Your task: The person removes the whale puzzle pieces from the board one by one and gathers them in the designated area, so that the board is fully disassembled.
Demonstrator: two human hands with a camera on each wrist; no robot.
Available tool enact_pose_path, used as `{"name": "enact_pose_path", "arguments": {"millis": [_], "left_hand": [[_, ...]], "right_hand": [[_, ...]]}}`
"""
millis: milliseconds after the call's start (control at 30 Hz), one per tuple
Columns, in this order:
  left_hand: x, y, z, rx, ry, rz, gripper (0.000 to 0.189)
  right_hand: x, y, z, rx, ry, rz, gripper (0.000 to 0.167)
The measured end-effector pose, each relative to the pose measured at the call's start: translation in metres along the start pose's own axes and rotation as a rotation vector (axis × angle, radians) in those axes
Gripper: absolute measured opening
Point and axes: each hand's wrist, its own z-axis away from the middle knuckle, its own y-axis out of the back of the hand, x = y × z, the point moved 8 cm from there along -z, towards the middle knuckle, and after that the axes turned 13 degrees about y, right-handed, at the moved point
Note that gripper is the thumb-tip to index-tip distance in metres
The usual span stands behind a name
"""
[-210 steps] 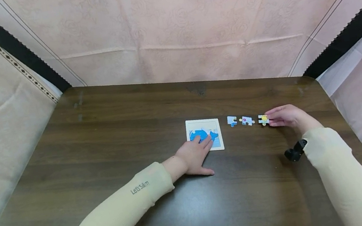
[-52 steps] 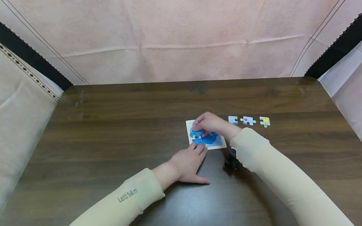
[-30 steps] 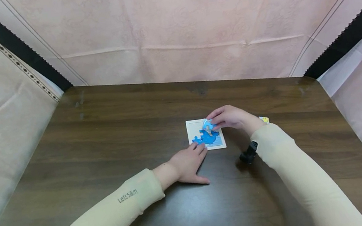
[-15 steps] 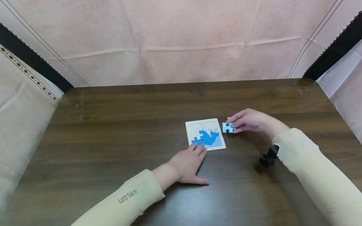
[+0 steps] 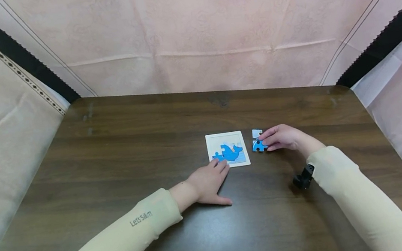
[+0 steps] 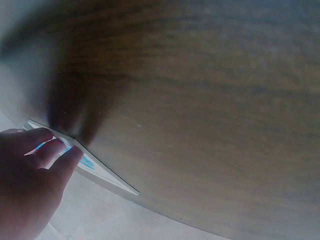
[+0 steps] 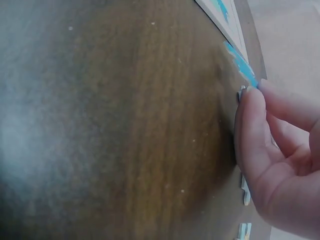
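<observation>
A white-framed puzzle board point(image 5: 214, 141) lies on the table, part of a blue whale picture point(image 5: 231, 153) in its lower half and its upper left bare. My left hand point(image 5: 206, 182) rests beside it, fingers spread, fingertips on the frame's near edge. To the right of the board, my right hand point(image 5: 284, 137) pinches a blue jigsaw piece point(image 5: 257, 146) between thumb and fingertips. In the right wrist view, that jigsaw piece point(image 7: 241, 65) is tilted close to the board's corner. A pale blue jigsaw piece point(image 5: 257, 132) sits just behind it.
More jigsaw pieces point(image 7: 245, 190) lie in a row, hidden behind the right hand in the head view. The brown wooden table point(image 5: 147, 129) ends at a pale pink cloth point(image 5: 191, 35). A black wrist camera point(image 5: 304, 177) hangs under the right cuff.
My right hand has lifted the blue jigsaw piece off the board's upper left and carried it right, beside the loose pieces. Earlier it set down a yellow-patterned piece. The left hand shifted slightly nearer, then stayed.
</observation>
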Motion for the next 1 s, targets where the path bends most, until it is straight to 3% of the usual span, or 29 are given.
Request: {"name": "enact_pose_path", "arguments": {"millis": [667,1000], "left_hand": [[-0.002,0.002,-0.001,0.003,0.005,0.005,0.091],[0.002,0.009,-0.011,0.034,-0.014,-0.019,0.085]], "right_hand": [[-0.008,0.003,-0.003,0.043,0.004,0.099,0.039],[-0.036,-0.026,-0.021,0.01,0.05,0.145,0.037]]}}
